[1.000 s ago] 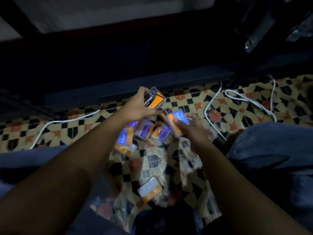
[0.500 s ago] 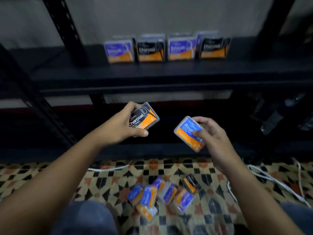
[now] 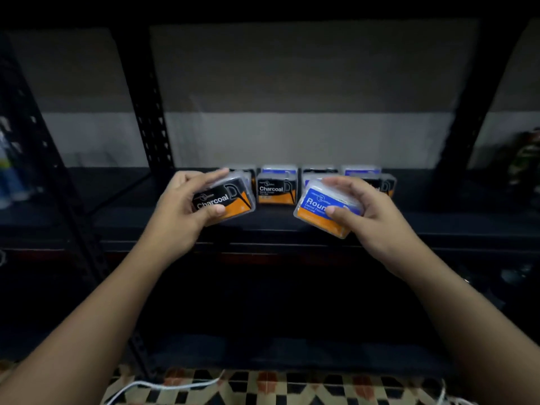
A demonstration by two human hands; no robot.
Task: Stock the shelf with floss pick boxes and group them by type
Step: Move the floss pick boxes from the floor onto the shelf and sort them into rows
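Observation:
My left hand [image 3: 182, 204] grips a black-and-orange Charcoal floss pick box [image 3: 230, 198], tilted, just above the front of the dark shelf [image 3: 117, 217]. My right hand [image 3: 371, 210] grips a blue-and-orange Round floss pick box [image 3: 317, 210], also tilted, above the shelf's front edge. Behind them a row of boxes stands on the shelf: a Charcoal box [image 3: 276, 190] in the middle, blue boxes [image 3: 362, 171] stacked behind, and another black box [image 3: 385, 185] at the right, partly hidden by my right hand.
Black perforated shelf uprights [image 3: 152, 112] stand left of the boxes, another upright [image 3: 467, 112] at the right. A lower shelf [image 3: 277, 352] lies in shadow. Patterned tile floor [image 3: 263, 387] with a white cable [image 3: 163, 385] shows at the bottom. Dim objects [image 3: 523, 162] sit far right.
Both hands have risen from the floor pile to shelf height, each carrying its box. The view has tilted up, so the loose boxes on the floor are out of sight.

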